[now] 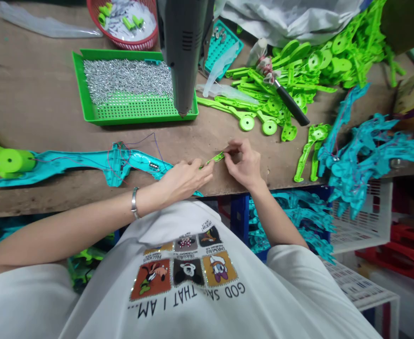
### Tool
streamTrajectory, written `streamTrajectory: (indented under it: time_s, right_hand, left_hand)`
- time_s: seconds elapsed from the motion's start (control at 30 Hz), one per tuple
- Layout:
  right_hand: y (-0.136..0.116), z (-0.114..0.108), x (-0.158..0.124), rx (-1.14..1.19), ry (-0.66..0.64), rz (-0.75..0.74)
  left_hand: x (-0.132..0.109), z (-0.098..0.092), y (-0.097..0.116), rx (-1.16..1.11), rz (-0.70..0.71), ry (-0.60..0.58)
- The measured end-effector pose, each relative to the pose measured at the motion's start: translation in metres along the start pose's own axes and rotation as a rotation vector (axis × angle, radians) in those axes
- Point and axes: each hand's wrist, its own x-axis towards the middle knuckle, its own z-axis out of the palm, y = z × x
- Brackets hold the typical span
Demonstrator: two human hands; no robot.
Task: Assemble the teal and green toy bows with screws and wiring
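Viewed remotely through the head camera, work on one unit appears, in my judgement, part-way: at left to centre of the frame a turquoise shell (76, 160) lies open on the counter (65, 129), wiring (154, 135) exposed and a lime-green round housing (11, 162) against its left part. I see a slim lime-green strip (218, 157) at centre; the right hand (244, 162) pinches one end, while the left hand (187, 178) lays its fingers over the other, though I cannot tell whether it grips. As I judge it, covering and fastening the shell are not yet done; loose lime-green parts (291, 94) at upper right look unassembled. Containers: a green tray (139, 117), upper left of centre, holds small metal screws (122, 80) banked toward its far side; a red basket (131, 45), top left, holds white pieces (122, 28) and lime-green sleeves; a teal perforated tray (224, 54), top centre, carries a few metal parts (219, 34).
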Motion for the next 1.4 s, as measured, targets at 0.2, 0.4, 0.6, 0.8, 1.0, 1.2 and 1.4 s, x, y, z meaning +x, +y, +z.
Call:
streamTrajectory:
  time_s: [0.2,0.4,0.6,0.8,1.0,1.2,1.4]
  right_hand:
    - [0.002,0.002,-0.003,-0.009,0.025,0.044]
    - [0.003,-0.001,-0.005,-0.069,0.007,-0.062]
    - [0.01,0.003,-0.013,-0.336,0.043,-0.233]
    - [0.012,0.005,-0.014,-0.363,0.174,-0.418]
    - [0.016,0.002,-0.015,-0.483,0.038,-0.436]
    - [0.009,0.002,-0.02,-0.584,-0.084,-0.465]
    - [0.003,-0.003,-0.014,-0.443,-0.13,-0.304]
  left_hand:
    - [-0.001,0.002,0.0,-0.075,-0.021,0.008]
    - [0.0,-0.001,-0.001,-0.149,-0.047,0.01]
    - [0.0,-0.007,-0.002,-0.032,-0.001,-0.061]
    - [0.0,-0.008,-0.002,-0.036,0.003,-0.103]
    - [0.0,-0.007,-0.002,-0.013,0.017,-0.077]
    - [0.0,-0.004,-0.004,-0.077,-0.004,-0.029]
    - [-0.011,-0.007,-0.012,-0.089,-0.005,0.012]
